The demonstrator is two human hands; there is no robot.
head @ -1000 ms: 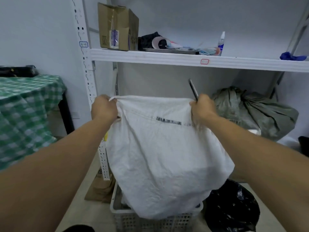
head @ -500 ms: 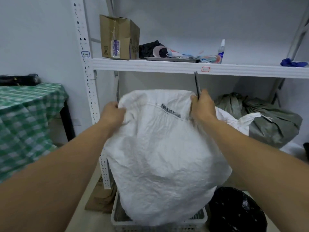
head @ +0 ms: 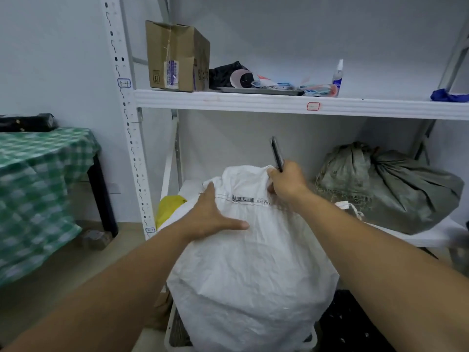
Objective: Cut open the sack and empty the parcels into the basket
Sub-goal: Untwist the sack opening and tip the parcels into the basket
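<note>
Sack [head: 253, 262] of white woven plastic, one in number, is seen standing in a pale basket [head: 169, 331], of which only a strip of rim and mesh wall is shown beneath the sack's bulging body. A line of dark print is carried across the sack near its top. No parcels can be seen; the sack's contents are hidden.

Two hands are shown on the sack. The left hand [head: 210, 214] is laid flat against the upper left side, fingers spread and thumb stretched out over the fabric. The right hand [head: 286, 181] is closed around the bunched top corner of the sack, and one thin dark tool [head: 277, 154] is gripped in the same fist, its tip pointing upward; whether it is a knife or a pen cannot be told.

One white shelf [head: 253, 104] is crossed behind, and on it are counted one cardboard box [head: 175, 57], one spray bottle [head: 338, 74], one blue cloth [head: 448, 95] and a heap of small items too blurred to number. On the lower shelf level one grey-green tied bag [head: 396, 184] is rested to the right of the sack, and one yellow bag [head: 168, 208] is partly visible to its left. One black bag [head: 355, 323] is placed beside the basket. At the far left, one surface covered in a green checked cloth [head: 35, 189] is seen.
</note>
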